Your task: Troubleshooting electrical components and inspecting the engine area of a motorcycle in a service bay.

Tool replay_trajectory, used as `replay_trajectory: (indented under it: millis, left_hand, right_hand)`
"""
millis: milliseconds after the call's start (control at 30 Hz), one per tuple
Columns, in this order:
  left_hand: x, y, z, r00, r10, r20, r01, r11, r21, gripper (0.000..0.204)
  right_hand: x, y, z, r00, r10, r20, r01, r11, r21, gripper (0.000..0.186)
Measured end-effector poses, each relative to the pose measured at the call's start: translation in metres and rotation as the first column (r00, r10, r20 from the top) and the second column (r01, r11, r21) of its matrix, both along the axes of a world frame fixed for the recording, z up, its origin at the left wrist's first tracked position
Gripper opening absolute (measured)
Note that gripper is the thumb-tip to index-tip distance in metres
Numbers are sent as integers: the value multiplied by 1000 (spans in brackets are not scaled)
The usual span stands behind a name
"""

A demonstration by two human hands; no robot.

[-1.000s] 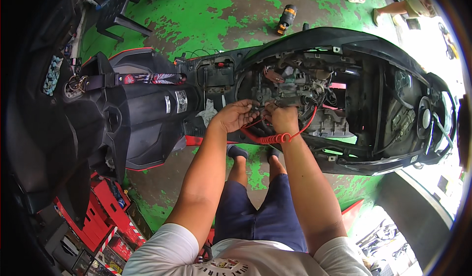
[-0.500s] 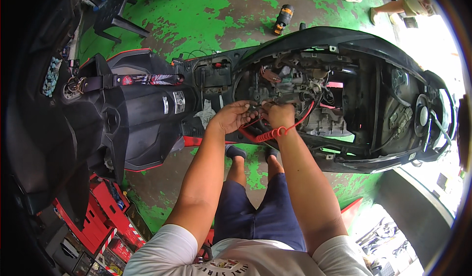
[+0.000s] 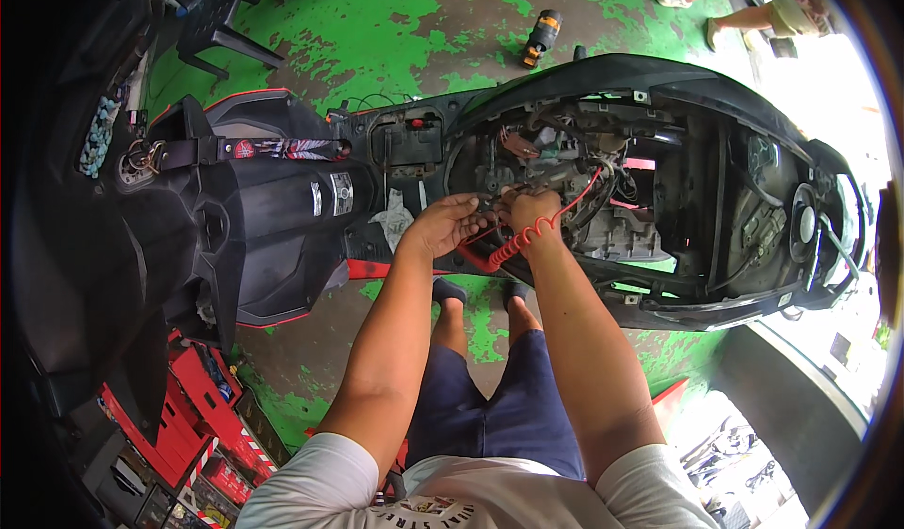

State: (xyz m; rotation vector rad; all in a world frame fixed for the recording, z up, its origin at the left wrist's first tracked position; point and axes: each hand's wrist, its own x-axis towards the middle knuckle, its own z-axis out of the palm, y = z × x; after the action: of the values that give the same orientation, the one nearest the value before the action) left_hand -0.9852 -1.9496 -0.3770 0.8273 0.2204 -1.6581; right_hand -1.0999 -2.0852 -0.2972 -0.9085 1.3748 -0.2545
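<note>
red coil (image 3: 511, 246) across right grip's (image 3: 530, 210) wrist

Strap (image 3: 273, 150) on the scooter (image 3: 292, 195); behind it, a chair (image 3: 224, 37) left of a cylinder (image 3: 541, 39); boxes (image 3: 169, 418) before it, left.

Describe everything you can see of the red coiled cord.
The red cord is slim, smooth and plastic-looking. Its middle is wound into a coil, tight at the lower left and looser at the upper right, where loops cross over the right hand near the wrist and seem to rest on it. From there a plain stretch slants up to the engine. Its other side runs beneath the hands; neither end can be made out.
</note>
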Motion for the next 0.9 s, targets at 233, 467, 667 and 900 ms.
replay_trajectory:
  millis: [233, 467, 667, 900]
  left_hand:
    - [-2, 0, 0, 1000, 21, 10, -22, 999, 42, 20]
    - [-4, -1, -1, 998, 26, 49, -29, 999, 42, 25]
    - [0, 0, -3, 1000, 10, -13, -10, 1000, 5, 23]
    - [0, 0, 0, 1000, 7, -23, -8, 1000, -3, 23]
  right_hand:
    - [1, 3, -1, 1000, -16, 27, 15, 999, 29, 12]
    - [0, 4, -7, 998, -41, 41, 41, 999, 11, 14]
    - [-5, 4, -6, 999, -26, -26, 24, 998, -51, 17]
    - [-4, 5, -9, 999, -33, 14, 34, 998, -60, 16]
